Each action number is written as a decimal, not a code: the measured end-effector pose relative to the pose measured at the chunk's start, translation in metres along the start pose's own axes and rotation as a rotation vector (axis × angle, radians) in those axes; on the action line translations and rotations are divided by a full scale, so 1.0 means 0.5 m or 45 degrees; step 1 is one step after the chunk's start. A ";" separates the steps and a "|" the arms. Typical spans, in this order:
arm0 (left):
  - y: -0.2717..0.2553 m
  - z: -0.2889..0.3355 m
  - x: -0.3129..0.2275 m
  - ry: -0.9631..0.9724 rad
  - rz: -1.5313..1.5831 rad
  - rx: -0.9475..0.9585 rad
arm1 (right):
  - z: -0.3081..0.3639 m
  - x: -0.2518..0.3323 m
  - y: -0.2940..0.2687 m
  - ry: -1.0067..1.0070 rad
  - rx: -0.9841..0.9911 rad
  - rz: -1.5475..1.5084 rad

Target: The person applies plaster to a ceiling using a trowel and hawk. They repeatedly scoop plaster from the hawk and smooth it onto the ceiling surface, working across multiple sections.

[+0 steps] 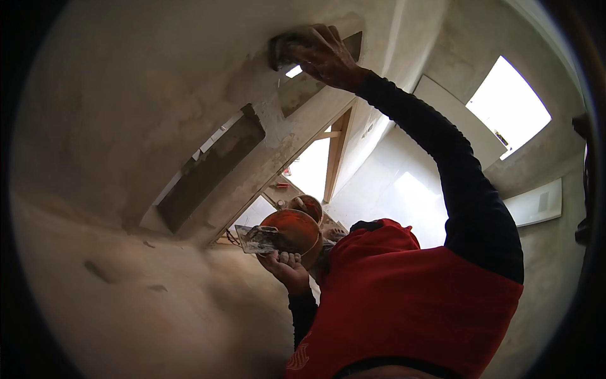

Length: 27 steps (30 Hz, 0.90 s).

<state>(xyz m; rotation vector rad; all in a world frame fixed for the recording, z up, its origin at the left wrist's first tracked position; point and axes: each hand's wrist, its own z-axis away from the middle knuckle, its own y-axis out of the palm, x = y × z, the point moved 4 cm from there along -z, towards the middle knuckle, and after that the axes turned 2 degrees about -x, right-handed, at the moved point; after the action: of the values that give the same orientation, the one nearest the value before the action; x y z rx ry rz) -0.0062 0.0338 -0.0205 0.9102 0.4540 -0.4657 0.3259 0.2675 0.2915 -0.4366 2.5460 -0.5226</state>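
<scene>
My right hand (pixel 323 58) is raised against the plastered wall (pixel 139 82), fingers curled round a dark hand tool (pixel 275 53) whose exact kind is hard to make out. It works beside the edge of an upper recess (pixel 302 93) in the wall. Lower down, my left hand (pixel 285 270) grips a plastering trowel (pixel 254 240), its metal blade smeared with plaster. An orange bucket (pixel 295 228) stands below, just past the trowel and partly covered by it.
A second orange bucket (pixel 309 205) stands beside the first. Another long recess (pixel 211 170) is cut into the wall. A wooden frame (pixel 339 148) borders a bright opening. Pale panels (pixel 457 117) and a bright window (pixel 508 107) lie to the right.
</scene>
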 end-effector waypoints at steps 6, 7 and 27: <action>0.029 0.019 -0.009 -0.009 -0.024 -0.013 | 0.012 0.014 0.019 -0.155 0.036 0.042; 0.030 0.021 -0.012 0.002 -0.031 -0.013 | 0.025 0.000 0.014 -0.134 0.044 0.061; -0.014 0.014 0.002 -0.030 -0.111 0.068 | 0.398 0.752 0.111 -0.081 1.508 -0.881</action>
<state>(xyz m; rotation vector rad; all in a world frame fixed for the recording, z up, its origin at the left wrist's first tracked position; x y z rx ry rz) -0.0083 0.0241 -0.0219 0.9378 0.4630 -0.5699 0.1104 0.1119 -0.0452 -0.7947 1.5265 -2.0035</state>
